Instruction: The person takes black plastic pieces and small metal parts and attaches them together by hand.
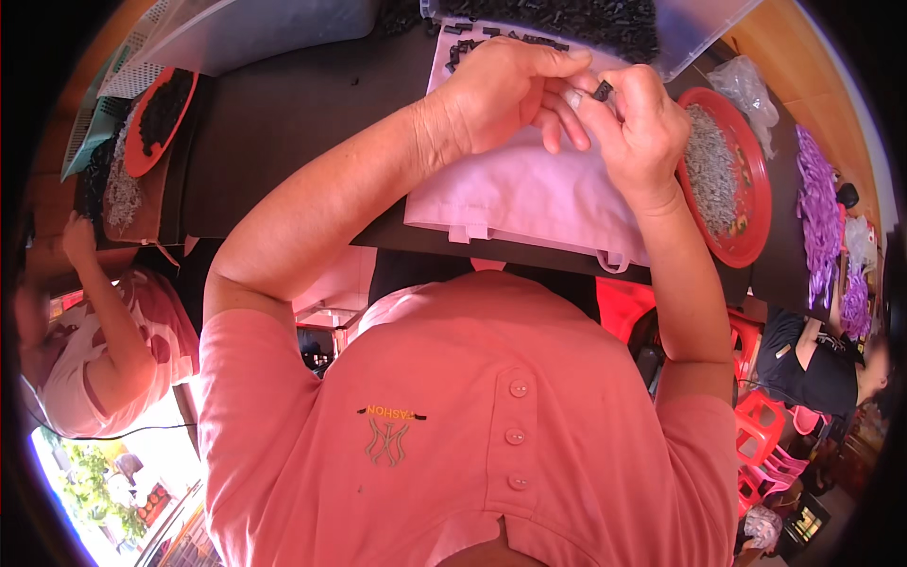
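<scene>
My right hand (pixel 641 132) pinches a small black plastic part (pixel 602 91) between thumb and forefinger, above a pink cloth (pixel 529 189). Close beside it on the left is my left hand (pixel 515 90), its thumb and forefinger drawn together. Whatever may be between those fingertips is too small to make out. The other fingers of the left hand are half curled below. White wrapping shows on a fingertip where the hands meet. Just beyond the hands, loose black parts (pixel 463 45) lie on the cloth's far end.
A clear bin (pixel 680 42) of black parts stands behind the cloth. At right is a red tray (pixel 761 203) of small silvery pieces, with purple strands (pixel 817 198) beyond. A grey bin (pixel 283 33) and another red tray (pixel 140 163) are left. Another person (pixel 118 350) sits at far left.
</scene>
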Demonstrator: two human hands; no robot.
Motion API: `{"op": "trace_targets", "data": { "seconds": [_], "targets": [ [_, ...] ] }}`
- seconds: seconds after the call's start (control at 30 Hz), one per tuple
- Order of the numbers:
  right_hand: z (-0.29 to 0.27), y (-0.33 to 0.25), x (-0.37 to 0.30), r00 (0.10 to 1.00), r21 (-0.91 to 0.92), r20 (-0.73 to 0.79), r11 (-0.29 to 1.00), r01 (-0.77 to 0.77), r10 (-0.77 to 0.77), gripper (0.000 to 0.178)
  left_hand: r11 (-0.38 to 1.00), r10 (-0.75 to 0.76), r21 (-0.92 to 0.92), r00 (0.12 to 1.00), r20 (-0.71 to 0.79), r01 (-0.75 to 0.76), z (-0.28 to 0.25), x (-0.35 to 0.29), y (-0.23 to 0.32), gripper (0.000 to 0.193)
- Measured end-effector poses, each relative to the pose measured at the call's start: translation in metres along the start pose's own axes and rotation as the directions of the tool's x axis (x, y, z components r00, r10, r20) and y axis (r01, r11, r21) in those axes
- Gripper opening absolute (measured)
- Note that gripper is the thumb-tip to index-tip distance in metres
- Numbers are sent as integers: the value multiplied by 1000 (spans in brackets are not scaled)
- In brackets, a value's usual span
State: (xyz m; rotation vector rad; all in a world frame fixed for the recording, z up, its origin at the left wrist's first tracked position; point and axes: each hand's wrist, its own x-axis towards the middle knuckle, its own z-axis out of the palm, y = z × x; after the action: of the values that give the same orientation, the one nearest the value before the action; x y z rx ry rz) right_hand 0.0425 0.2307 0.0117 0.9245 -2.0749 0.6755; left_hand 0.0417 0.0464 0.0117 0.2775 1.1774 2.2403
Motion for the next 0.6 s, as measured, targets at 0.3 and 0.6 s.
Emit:
{"op": "trace_targets", "data": {
  "seconds": [0.3,0.6],
  "targets": [
    [-6,15,8,932,292,116,885,-363,344,39,737,503,604,842,-193,-303,20,-31,53,18],
    [-16,35,7,856,293,95,807,-512,509,20,-163,905,905,426,-21,392,7,-74,179,17]
  ]
}}
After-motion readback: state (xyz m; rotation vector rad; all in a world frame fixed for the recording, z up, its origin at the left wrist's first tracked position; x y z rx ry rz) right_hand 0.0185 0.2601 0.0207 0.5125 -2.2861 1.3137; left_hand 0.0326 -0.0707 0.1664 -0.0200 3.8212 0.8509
